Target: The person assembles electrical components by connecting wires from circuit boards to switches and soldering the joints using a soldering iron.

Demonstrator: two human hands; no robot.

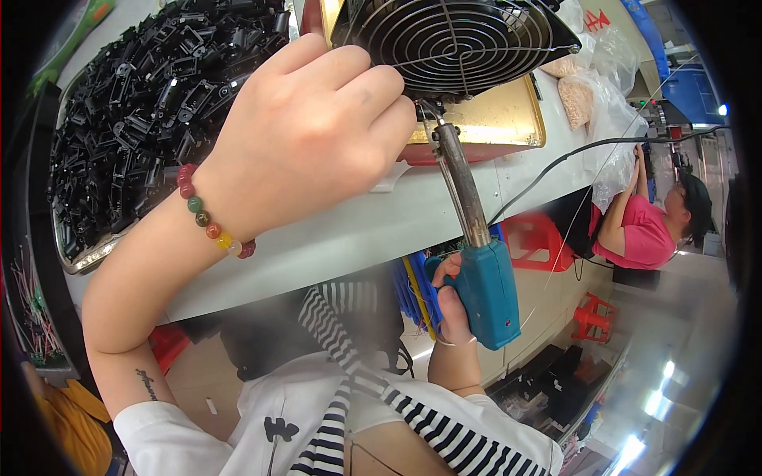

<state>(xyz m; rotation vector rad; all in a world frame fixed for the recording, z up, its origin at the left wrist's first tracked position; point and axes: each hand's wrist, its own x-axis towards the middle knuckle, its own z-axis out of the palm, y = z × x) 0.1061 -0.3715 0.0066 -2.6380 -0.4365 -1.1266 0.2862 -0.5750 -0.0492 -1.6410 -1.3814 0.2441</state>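
Observation:
My left hand (317, 127) is raised over the workbench (317, 246), its fingers curled closed just left of a black fan with a round wire guard (456, 51). Whatever sits in those fingertips is hidden behind the back of the hand. A beaded bracelet circles that wrist. Lower down, my right hand (454, 313) grips the teal handle of a soldering gun (488, 289). Its metal barrel points up, so the tip is beside my left knuckles, just below the fan. Under the fan is a gold-coloured metal box (508, 119).
A metal tray (95, 254) heaped with small black plastic parts (159, 111) fills the bench's left side. Clear plastic bags (607, 111) lie right of the fan. The gun's black cable (556, 159) runs rightward. Red stools (536, 238) and a person in pink (647, 230) are at right.

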